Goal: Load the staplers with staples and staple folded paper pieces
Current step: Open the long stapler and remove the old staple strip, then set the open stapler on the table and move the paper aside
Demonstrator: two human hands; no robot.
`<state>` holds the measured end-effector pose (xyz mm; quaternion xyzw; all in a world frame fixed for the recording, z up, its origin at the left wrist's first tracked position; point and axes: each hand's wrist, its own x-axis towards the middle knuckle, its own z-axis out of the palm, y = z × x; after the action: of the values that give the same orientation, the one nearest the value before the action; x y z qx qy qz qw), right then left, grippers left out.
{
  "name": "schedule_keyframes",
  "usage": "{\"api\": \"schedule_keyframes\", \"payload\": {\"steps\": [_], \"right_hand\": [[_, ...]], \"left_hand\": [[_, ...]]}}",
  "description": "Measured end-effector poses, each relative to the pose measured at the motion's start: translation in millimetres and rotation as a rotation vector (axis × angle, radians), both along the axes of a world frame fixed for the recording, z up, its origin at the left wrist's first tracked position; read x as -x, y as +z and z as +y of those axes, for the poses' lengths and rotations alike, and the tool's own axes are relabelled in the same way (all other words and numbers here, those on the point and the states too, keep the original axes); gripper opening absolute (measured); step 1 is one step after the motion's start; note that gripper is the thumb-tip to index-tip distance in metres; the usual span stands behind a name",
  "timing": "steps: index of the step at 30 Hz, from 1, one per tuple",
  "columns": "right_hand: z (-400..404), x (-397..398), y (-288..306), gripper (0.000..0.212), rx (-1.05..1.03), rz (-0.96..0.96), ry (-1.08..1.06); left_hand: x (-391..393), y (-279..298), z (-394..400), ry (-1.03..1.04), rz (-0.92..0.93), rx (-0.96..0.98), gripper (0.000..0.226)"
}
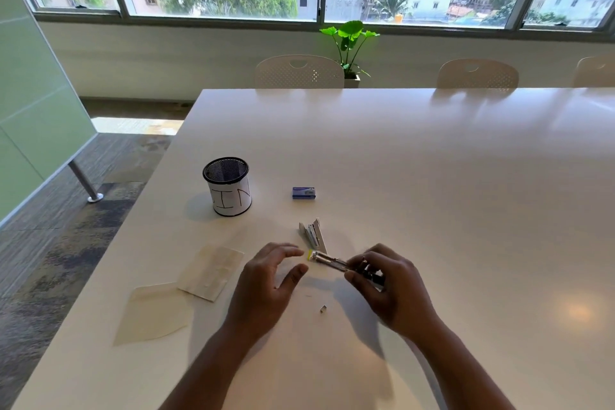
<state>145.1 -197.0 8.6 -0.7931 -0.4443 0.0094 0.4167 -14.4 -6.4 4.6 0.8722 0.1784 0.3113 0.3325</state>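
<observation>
My right hand [389, 283] grips the rear end of a clear stapler with a yellow tip [327, 260], held just above the white table [432, 176]. My left hand [269, 276] hovers beside the stapler's tip with relaxed fingers and holds nothing. A second, grey stapler [313, 235] lies opened on the table just beyond the hands. A small blue staple box [303, 193] sits farther back. A short strip of staples [323, 308] lies on the table between my wrists. Two folded paper pieces [211, 271] [153, 313] lie to the left.
A black mesh cup wrapped in white paper [228, 186] stands at the left, behind the papers. The table's left edge runs diagonally past the papers. Chairs [299, 71] and a potted plant [349, 43] stand beyond the far edge.
</observation>
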Motion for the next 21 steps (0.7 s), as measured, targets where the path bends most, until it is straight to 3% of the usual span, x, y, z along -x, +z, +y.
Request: {"api": "schedule_keyframes", "payload": {"steps": [5, 9, 21], "right_hand": [[8.4, -9.9, -1.2, 0.010, 0.039, -0.048, -0.280], [22.8, -21.9, -0.7, 0.018, 0.126, -0.053, -0.402], [36.5, -25.4, -6.1, 0.029, 0.293, -0.142, -0.443]], "left_hand": [[24.2, -11.0, 22.2, 0.095, 0.314, -0.263, 0.049], [40.4, -16.8, 27.0, 0.086, 0.509, -0.306, 0.075], [39.7, -11.8, 20.7, 0.075, 0.626, -0.345, 0.082]]}}
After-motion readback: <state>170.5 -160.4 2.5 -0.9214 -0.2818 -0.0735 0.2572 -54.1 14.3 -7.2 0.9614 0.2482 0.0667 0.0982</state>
